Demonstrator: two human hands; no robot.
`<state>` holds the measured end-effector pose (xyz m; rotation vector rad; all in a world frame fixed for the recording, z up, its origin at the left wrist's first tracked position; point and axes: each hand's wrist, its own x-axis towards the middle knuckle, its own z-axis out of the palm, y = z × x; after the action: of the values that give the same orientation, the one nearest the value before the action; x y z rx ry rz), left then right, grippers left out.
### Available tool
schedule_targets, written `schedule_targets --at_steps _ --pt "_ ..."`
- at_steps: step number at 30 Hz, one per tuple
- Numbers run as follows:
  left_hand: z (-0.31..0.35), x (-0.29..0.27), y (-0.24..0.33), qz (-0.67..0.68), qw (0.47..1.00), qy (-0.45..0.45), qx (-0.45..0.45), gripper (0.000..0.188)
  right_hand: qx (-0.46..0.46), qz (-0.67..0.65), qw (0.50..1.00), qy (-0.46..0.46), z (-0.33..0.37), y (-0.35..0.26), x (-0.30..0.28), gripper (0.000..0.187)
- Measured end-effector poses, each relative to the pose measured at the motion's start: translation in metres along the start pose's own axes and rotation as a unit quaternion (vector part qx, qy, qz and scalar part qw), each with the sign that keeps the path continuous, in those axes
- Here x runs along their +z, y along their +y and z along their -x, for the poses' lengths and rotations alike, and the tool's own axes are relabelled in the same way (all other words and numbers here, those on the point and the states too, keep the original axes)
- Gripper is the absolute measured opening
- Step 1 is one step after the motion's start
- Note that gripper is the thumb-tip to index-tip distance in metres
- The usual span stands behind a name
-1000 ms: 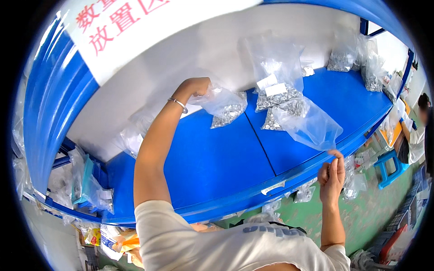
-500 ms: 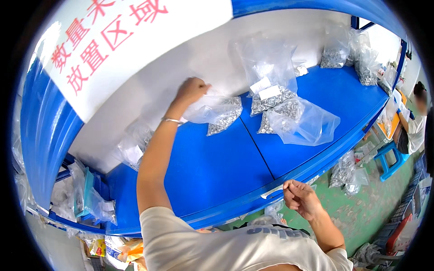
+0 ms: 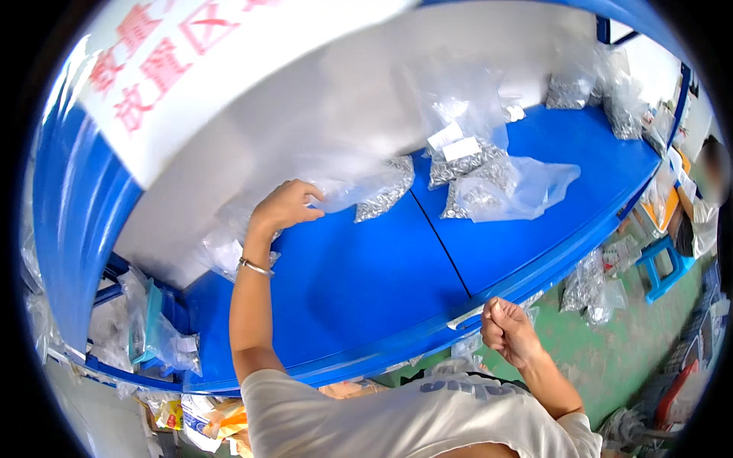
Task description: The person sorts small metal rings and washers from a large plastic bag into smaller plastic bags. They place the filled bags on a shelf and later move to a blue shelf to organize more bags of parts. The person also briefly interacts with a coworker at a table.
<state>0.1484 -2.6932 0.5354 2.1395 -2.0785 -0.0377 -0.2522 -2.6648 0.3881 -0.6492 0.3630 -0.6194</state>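
Note:
My left hand (image 3: 287, 207), a bracelet at its wrist, is over the blue table with thumb and fingers apart. Its fingertips are next to the loose mouth of a clear plastic bag (image 3: 386, 192) filled with small shiny metal parts. To the left, partly behind my forearm, lies another clear bag (image 3: 223, 250) with a white label. My right hand (image 3: 510, 332) is closed in front of the table's near edge, thumb pressed on the curled fingers. Whatever may be inside it is hidden. A pale strip (image 3: 466, 317) shows on the table edge beside it.
Two labelled bags of metal parts (image 3: 464, 164) stand right of the table seam, with an open-mouthed bag (image 3: 519, 187) before them. More bags (image 3: 569, 88) are at the far right corner. A blue stool (image 3: 663, 269) and a person (image 3: 699, 210) are beyond the table.
My left hand has come down and nearer from above the bag, and its fingers have opened. The bag's upper part has sunk lower. My right hand stays closed in nearly the same place.

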Motion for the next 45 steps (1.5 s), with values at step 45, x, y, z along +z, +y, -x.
schedule_targets --at_steps 45 --pt "-0.131 0.105 0.019 -0.027 0.97 -0.14 0.197 0.029 0.045 -0.11 0.987 0.112 -0.002 0.028 -0.023 0.018"
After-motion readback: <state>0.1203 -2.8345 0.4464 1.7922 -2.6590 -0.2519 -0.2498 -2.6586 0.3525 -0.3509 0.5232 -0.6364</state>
